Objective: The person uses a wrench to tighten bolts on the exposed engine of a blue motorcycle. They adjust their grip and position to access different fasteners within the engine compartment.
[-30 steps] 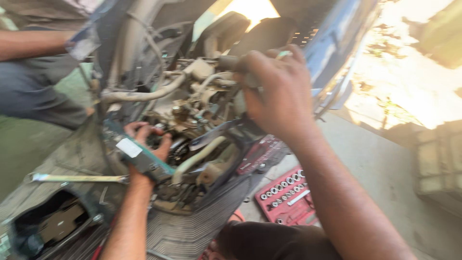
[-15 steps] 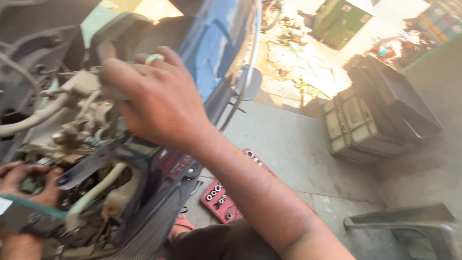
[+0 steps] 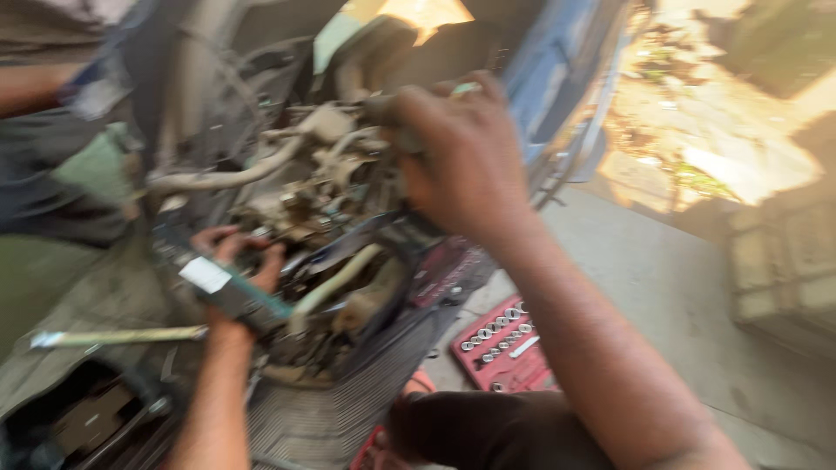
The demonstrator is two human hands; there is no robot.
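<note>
Grimy, dust-coloured engine parts (image 3: 313,191) of an opened scooter fill the middle of the view, and both hands work inside them. The right hand (image 3: 461,161) is closed around a dark handle-like part (image 3: 383,109) at the top, its long axis running roughly left to right, pointing left into the hoses. Lower left, the left hand (image 3: 239,261) curls shut on a teal-handled tool (image 3: 239,296) slanting down to the right; a red socket set (image 3: 505,344) lies on the floor well to the right.

Red socket tray (image 3: 503,348), blue body panel (image 3: 557,70), grimy beige hoses (image 3: 226,178).
</note>
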